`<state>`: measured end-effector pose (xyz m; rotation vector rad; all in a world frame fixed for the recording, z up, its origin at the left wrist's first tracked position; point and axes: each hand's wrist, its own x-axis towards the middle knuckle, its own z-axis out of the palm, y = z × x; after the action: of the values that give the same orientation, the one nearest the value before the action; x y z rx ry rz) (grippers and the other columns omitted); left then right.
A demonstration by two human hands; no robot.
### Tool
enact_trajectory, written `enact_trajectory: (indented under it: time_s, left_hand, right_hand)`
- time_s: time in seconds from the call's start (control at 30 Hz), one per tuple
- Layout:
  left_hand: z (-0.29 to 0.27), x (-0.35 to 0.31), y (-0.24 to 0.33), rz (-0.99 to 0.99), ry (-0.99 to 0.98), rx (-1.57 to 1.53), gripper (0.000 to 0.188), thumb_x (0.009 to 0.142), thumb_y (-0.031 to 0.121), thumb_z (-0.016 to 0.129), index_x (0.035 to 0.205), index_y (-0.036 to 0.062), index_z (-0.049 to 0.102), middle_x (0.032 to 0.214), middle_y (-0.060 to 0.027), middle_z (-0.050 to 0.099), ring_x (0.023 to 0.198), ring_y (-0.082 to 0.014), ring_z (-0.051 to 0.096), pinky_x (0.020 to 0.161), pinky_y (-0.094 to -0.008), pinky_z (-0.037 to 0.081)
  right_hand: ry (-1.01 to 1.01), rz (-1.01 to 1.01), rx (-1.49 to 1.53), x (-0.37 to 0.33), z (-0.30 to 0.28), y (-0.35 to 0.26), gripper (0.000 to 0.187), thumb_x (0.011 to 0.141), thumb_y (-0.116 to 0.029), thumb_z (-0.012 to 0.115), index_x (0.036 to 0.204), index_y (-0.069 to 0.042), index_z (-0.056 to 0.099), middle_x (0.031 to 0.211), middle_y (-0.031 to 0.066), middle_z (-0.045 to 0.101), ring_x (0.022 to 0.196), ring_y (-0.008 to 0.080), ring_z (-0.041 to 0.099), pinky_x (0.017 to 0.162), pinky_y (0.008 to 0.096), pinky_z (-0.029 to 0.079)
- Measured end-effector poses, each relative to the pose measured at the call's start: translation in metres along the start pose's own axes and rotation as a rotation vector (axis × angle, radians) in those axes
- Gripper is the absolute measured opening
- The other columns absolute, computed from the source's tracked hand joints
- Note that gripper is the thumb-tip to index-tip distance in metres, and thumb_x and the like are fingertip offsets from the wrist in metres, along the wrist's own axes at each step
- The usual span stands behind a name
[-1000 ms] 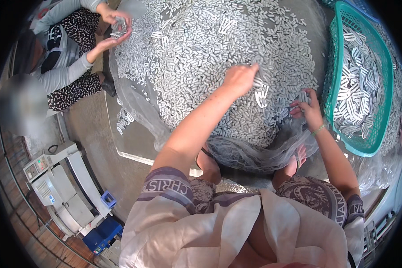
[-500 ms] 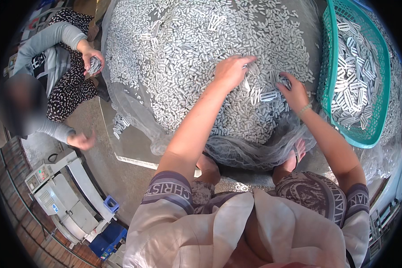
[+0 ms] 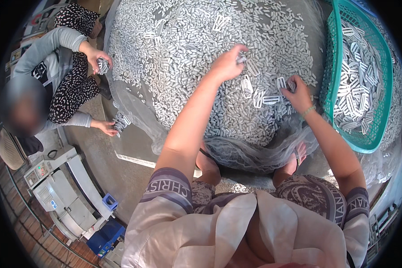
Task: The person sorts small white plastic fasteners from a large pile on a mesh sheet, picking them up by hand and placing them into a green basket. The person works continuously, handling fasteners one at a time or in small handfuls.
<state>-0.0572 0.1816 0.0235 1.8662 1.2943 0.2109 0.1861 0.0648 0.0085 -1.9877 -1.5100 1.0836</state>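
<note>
A large heap of small grey pellets (image 3: 187, 102) lies on a sheet of clear mesh. My left hand (image 3: 228, 64) is over its middle, fingers curled round something small and greyish that I cannot make out. My right hand (image 3: 298, 95) is closed on slide buckles (image 3: 291, 85), partly hidden by the fingers. A pale slide buckle (image 3: 281, 83) shows at its fingertips. Between my hands several loose slotted buckles lie on the pellets, among them an upright one (image 3: 246, 86) and a sideways one (image 3: 271, 100).
A green plastic basket (image 3: 329, 85) heaped with buckles stands at the right. More buckles (image 3: 221, 23) lie farther up the heap. At the left a seated co-worker holds buckles (image 3: 103, 66) in one hand and touches a small pile (image 3: 122, 121). A grey machine (image 3: 67, 196) stands lower left.
My left hand has moved up and slightly left, leaving buckles on the pellets. My right hand has shifted slightly down and right. The co-worker's nearer hand has reached the small buckle pile.
</note>
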Motion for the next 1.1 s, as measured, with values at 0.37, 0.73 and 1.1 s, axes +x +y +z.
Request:
enact_trajectory:
  time_s: [0.37,0.73,1.1]
  left_hand:
    - [-0.025,-0.009,0.003,0.075,0.009,0.221,0.028,0.073,0.025,0.061,0.094,0.0078,0.057,0.096,-0.0114,0.058,0.094,-0.0315,0.056,0.079,-0.041,0.045]
    - [-0.021,-0.016,0.029,-0.066,0.033,-0.093,0.028,0.072,0.016,0.06,0.098,0.0072,0.056,0.087,-0.0176,0.063,0.079,-0.0334,0.061,0.07,-0.0404,0.048]
    - [0.054,-0.044,0.041,0.136,-0.272,0.353,0.033,0.057,0.027,0.074,0.082,0.0063,0.065,0.077,-0.0118,0.065,0.076,-0.0292,0.063,0.066,-0.0404,0.05]
  right_hand:
    - [-0.19,-0.006,-0.102,-0.011,-0.008,-0.015,0.029,0.068,-0.012,0.063,0.095,-0.006,0.053,0.086,0.0148,0.062,0.079,0.0321,0.061,0.07,0.0391,0.047]
    - [-0.296,-0.311,-0.409,-0.034,-0.002,-0.017,0.035,0.069,-0.015,0.068,0.099,-0.007,0.052,0.084,0.0164,0.061,0.083,0.034,0.059,0.068,0.0409,0.047]
    - [-0.311,-0.023,0.214,-0.037,0.002,0.073,0.016,0.068,-0.002,0.057,0.083,0.001,0.052,0.079,0.0108,0.059,0.076,0.0205,0.056,0.064,0.0311,0.044]
